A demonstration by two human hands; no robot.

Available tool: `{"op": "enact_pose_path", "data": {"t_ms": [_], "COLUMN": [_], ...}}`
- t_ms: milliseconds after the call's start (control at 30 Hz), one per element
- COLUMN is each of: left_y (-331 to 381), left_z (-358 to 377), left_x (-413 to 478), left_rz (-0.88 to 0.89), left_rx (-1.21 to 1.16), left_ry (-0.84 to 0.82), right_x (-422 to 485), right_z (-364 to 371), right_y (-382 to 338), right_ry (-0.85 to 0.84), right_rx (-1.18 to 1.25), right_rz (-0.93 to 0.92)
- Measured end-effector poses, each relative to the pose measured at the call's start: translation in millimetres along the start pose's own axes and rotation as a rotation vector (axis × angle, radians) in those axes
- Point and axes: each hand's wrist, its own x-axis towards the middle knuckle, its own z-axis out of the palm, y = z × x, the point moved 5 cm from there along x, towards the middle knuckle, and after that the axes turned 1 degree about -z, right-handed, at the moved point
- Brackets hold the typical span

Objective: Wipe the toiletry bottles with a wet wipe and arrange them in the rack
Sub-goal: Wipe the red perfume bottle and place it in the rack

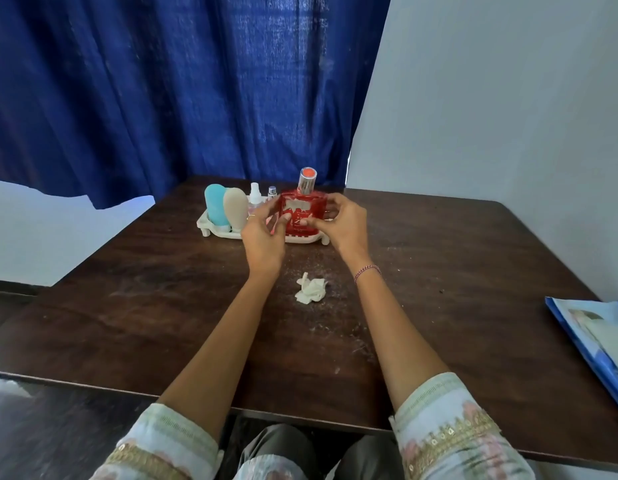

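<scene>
Presently: red bottle [302,213], upright, at the right end of the rack [210,226], table's [127,306] 12 o'clock; whether it rests there cannot be told. Left hand [262,233] grips its left edge, fingers curled. Right hand [342,223] grips its right side, thumb on the label. Blue bottle [215,204] and beige bottle [235,209] stand at the rack's left end, clear spray [254,194] and tiny spray [272,192] behind. Crumpled wipe [311,287] lies loose mid-table. Blue packet [595,341] at 3 o'clock.

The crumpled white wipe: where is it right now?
Head view, centre: the wipe lies loose on the dark table between the person's forearms, nearer the camera than the rack.
</scene>
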Motion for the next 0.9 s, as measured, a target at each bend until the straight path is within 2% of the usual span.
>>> {"op": "enact_pose_path", "data": {"t_ms": [133,300,500,900], "left_y": [-0.9,-14.2,-28.2,-40.0], "left_z": [12.4,17.8,22.6,28.5], "left_x": [8.4,9.2,20.7,24.5], "left_rz": [0.039,0.087,0.055,0.059], "left_rx": [0.151,0.106,0.117,0.273], "left_ry": [0.017,-0.023,-0.144,-0.146], "right_x": [11.5,30.9,48.3,39.7], "right_z": [1.9,6.6,18.7,27.7], "right_y": [8.5,15.9,26.7,46.1], "right_ry": [0.017,-0.019,-0.036,-0.021], "right_rx": [-0.003,-0.018,-0.075,-0.185], "right_rz": [0.019,-0.011,-0.017,-0.003]}}
